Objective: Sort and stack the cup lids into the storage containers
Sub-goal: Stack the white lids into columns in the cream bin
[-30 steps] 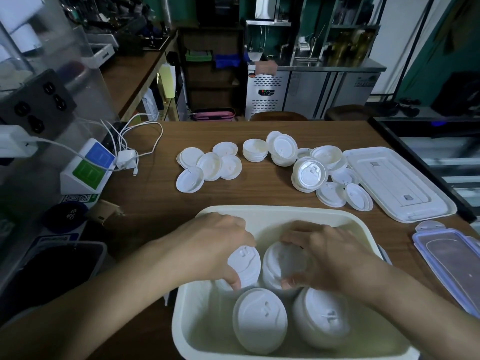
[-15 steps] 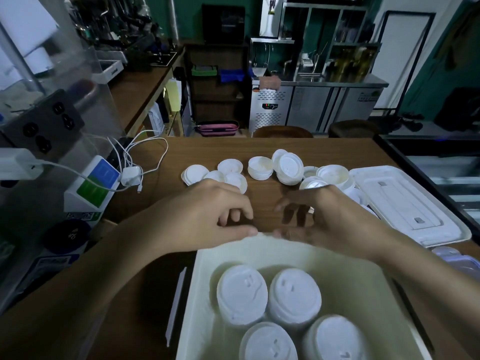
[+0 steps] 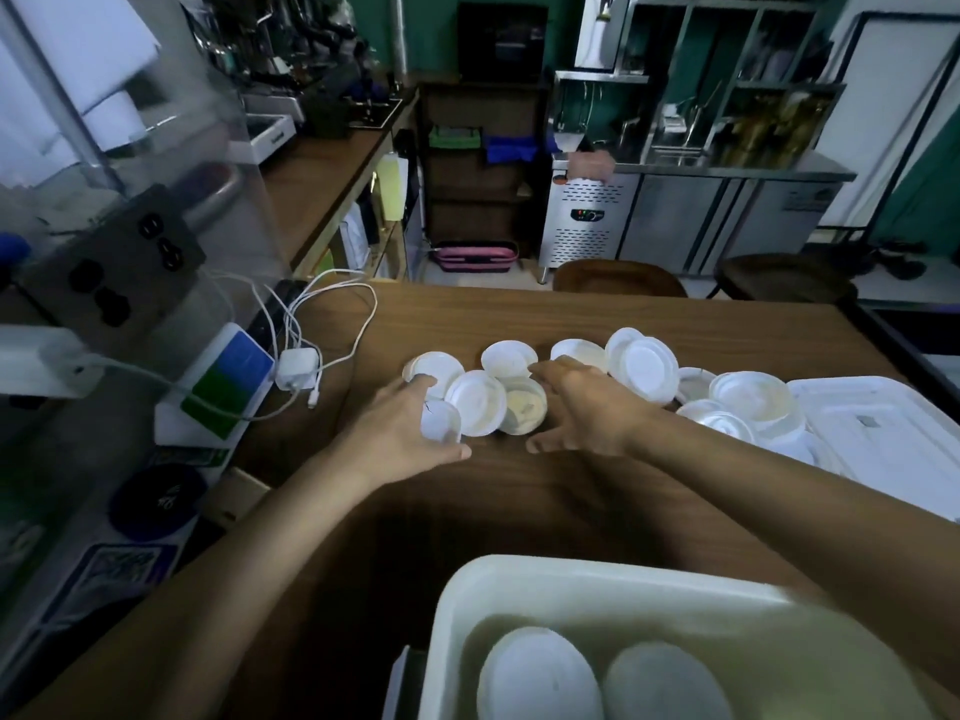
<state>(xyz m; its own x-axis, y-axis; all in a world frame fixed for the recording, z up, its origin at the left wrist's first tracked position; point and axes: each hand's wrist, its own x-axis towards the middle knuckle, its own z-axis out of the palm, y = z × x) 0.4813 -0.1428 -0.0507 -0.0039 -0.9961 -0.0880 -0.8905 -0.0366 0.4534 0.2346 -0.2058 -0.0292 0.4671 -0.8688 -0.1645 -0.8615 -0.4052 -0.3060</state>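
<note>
Several loose white cup lids (image 3: 475, 402) lie in a cluster on the wooden table. My left hand (image 3: 402, 433) reaches onto the cluster's left side, fingers spread over a small lid (image 3: 441, 422). My right hand (image 3: 582, 407) lies on the cluster's right side, fingers extended over the lids. Neither hand grips anything. More lids (image 3: 647, 366) and a pile (image 3: 753, 402) sit to the right. The cream storage container (image 3: 519, 579) stands at the near edge with stacked lids (image 3: 540, 678) inside.
A white container cover (image 3: 883, 433) lies at the right. A charger and white cables (image 3: 298, 366) and a blue-green box (image 3: 228, 387) sit at the left by a clear housing. Stools stand beyond the table's far edge.
Both hands left the container's stacks, rose over its far rim and reached forward to the loose lids. The view tilted up, so the container sits lower in frame.
</note>
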